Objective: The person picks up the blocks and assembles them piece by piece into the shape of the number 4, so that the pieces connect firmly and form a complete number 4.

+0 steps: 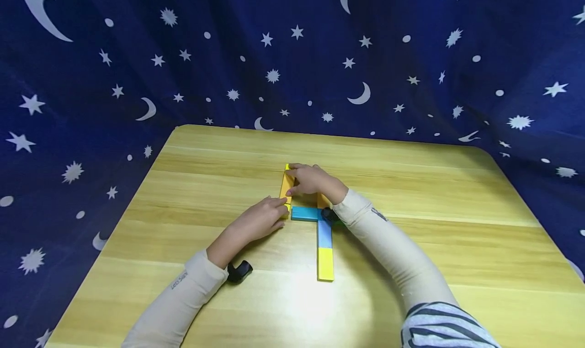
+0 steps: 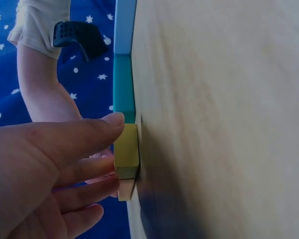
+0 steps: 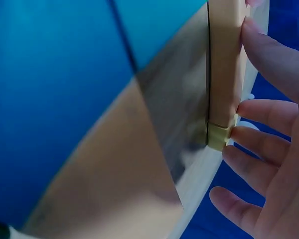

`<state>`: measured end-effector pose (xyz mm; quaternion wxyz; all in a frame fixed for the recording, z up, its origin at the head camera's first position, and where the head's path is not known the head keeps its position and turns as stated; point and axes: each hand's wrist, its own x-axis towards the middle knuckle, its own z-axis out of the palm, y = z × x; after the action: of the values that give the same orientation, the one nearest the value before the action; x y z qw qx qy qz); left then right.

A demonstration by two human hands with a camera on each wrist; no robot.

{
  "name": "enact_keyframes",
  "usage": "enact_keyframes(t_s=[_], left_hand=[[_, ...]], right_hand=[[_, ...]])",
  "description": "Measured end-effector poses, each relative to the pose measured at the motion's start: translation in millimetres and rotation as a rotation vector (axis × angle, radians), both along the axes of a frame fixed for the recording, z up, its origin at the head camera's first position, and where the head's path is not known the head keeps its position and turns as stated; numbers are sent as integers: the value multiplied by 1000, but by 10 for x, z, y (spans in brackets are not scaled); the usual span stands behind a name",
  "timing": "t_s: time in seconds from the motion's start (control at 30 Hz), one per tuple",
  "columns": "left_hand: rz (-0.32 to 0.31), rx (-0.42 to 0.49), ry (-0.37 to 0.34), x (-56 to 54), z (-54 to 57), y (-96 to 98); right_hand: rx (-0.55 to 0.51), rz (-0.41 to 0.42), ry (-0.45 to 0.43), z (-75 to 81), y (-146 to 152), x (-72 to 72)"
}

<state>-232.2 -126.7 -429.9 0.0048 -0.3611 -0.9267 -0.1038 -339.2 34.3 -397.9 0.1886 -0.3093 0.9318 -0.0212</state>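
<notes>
My left hand (image 1: 261,219) is beside the near end of a thin column of blocks, with its thumb and fingertips touching a small yellow block (image 2: 126,149). Just beyond lies a long orange block (image 1: 285,187). My right hand (image 1: 312,179) reaches over from the right; its thumb rests on the orange block and its fingertips touch a second small yellow block (image 3: 218,137) at the far end. To the right of the column, a teal block (image 1: 304,214) leads to a second line with a light blue block (image 1: 324,234) and a yellow block (image 1: 325,264). The right wrist partly covers that line.
Another orange block (image 1: 322,201) shows under the right wrist. Black wrist cameras (image 1: 239,272) stick out below both cuffs, the right one close over the blocks. A wooden table (image 1: 205,160) holds everything, with a dark blue star-patterned cloth (image 1: 311,48) behind it.
</notes>
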Motion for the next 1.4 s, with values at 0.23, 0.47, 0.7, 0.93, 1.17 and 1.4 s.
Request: enact_keyframes(t_s=[0.23,0.47,0.7,0.93,1.17,1.4], left_hand=[[-3,-19,18,0,3,5],[-16,-15,54,-9,-13,-6],[-14,2,117,-19,-34,-12],[-3,2,162,-14,-35,-16],[11,-11,167,-19,-46,-21],[18,-15,162,-30,-49,-23]], right_hand=[[-8,-9,-2,-24,8,13],[-1,-16,-6,1,-3,30],[5,-19,-8,18,-14,33],[20,-19,-1,18,-21,28],[32,-28,6,21,-20,11],[38,-25,-2,34,-21,20]])
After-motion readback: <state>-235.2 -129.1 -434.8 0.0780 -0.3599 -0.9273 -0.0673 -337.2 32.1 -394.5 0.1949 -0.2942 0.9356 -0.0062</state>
